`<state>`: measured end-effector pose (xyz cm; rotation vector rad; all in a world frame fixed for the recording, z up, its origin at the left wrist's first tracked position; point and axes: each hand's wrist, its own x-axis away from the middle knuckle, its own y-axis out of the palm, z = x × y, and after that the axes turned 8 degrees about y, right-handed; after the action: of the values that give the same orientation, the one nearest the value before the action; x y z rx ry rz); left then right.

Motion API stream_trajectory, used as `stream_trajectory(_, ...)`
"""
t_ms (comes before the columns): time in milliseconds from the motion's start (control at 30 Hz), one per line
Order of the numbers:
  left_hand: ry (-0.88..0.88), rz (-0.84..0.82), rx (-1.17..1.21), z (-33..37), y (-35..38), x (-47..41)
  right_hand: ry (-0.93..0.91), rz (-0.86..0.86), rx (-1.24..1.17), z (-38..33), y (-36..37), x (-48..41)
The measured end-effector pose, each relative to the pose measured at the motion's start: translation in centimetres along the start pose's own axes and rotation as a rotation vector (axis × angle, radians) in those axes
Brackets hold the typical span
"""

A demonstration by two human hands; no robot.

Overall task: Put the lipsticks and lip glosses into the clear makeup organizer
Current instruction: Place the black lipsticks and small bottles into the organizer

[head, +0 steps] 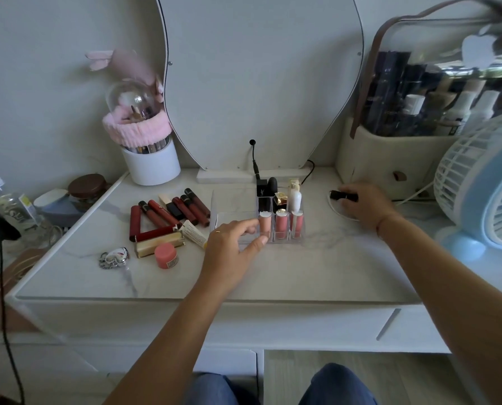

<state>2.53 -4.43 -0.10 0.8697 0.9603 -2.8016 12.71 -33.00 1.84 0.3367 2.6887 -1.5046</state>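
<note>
Clear organizer (229, 217): black lipstick (262, 190) marked YSL; left hand (232, 248) apparently pinches pink gloss (265, 226); right hand (363, 209) grips black tube (339, 195).

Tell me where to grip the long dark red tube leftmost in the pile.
Pinch the long dark red tube across its middle from above: it lies flat, its left side free, another red tube at its near end.
</note>
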Motion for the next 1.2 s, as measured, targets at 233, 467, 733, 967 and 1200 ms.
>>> stream_trajectory(233, -0.006, -0.012, -0.008, 0.1, -0.1, 0.1, 0.037, 0.025, 0.111, 0.2, 0.2, 0.0)
stream_trajectory(467, -0.006, -0.014, -0.011, 0.1, -0.1, 0.0, 0.085, 0.056, 0.031, 0.5, -0.4, 0.8)
stream_trajectory(733, 0.006, -0.01, -0.01, 0.0, 0.0, 0.1, -0.124, 0.072, -0.511, -4.5, -1.8, 3.8)
stream_trajectory(967, -0.003, -0.016, -0.001, 0.0, -0.1, 0.1, -0.283, 0.024, -0.513, -10.7, -2.6, 5.1)
stream_trajectory(1200, 0.008, -0.005, 0.005, -0.2, 0.0, 0.0, -0.408, -0.001, -0.204, -13.0, -0.2, 5.3)
